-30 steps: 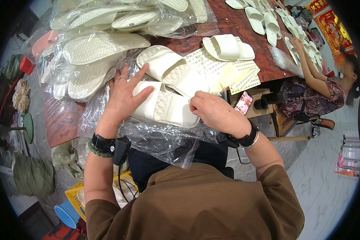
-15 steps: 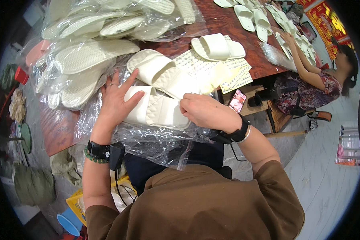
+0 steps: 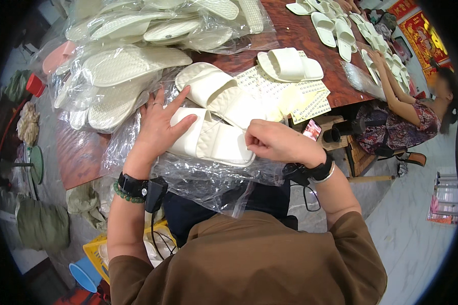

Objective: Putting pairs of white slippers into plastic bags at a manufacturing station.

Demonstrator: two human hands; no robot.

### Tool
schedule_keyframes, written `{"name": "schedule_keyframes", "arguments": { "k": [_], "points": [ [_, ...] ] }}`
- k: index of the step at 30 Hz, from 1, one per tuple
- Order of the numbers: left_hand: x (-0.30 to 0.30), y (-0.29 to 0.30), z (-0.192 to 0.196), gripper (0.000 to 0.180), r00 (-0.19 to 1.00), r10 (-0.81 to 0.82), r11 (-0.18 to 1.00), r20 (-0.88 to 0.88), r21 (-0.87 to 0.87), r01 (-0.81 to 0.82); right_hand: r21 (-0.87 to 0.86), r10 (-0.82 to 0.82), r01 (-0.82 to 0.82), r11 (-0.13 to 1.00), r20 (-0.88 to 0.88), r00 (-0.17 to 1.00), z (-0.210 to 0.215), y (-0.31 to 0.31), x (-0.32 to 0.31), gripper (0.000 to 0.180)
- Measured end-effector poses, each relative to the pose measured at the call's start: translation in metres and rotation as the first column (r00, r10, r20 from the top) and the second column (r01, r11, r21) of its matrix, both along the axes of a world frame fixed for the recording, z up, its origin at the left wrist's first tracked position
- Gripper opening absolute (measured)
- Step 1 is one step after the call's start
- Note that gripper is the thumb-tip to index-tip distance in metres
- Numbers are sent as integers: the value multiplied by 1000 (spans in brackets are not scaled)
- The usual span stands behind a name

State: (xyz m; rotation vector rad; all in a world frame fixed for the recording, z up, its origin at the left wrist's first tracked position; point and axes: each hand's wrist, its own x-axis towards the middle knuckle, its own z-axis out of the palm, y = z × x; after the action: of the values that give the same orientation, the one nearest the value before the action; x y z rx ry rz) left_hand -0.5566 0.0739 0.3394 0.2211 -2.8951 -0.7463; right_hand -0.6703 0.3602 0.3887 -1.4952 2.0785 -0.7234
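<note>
Pressing down with fingers spread, the left hand (image 3: 160,124) flattens a cream slipper (image 3: 208,140) lying on clear plastic wrap (image 3: 198,178) at the near edge of the wooden table (image 3: 295,35). The right hand (image 3: 275,142) pinches at the slipper's right end, thumb and fingertips together. 1 more slipper (image 3: 216,91) lies just behind it.

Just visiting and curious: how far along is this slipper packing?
Done: bagged slippers piled at the table's far left. In hand: the left hand presses a cream slipper pair on a clear bag; the right hand pinches at its edge. Left: loose slippers beyond.
</note>
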Motion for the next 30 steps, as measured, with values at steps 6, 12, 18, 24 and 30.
{"name": "schedule_keyframes", "arguments": {
  "k": [6, 12, 18, 24, 30],
  "points": [
    [0, -2, -2, 66, 1000, 3, 1000, -6, -11, -3, -12, -141, 144, 989, 162, 977, 30, 4, -16, 13],
    [-1, -3, -2, 67, 1000, 9, 1000, 17, -9, -9, 64, -216, 214, 975, 34, 976, 27, -18, -51, 14],
    [1, 2, 7, 62, 999, -2, 1000, 49, 5, 2, 212, -169, 161, 964, 22, 985, 17, -47, -71, 12],
    [2, 0, 4, 63, 999, -5, 1000, 40, -19, 6, 287, -74, 89, 954, -63, 995, 19, -61, -73, 14],
    [2, 1, 7, 62, 999, -1, 1000, 35, 11, 1, 208, 56, -103, 973, 222, 973, 32, -66, -46, 16]
  ]
}}
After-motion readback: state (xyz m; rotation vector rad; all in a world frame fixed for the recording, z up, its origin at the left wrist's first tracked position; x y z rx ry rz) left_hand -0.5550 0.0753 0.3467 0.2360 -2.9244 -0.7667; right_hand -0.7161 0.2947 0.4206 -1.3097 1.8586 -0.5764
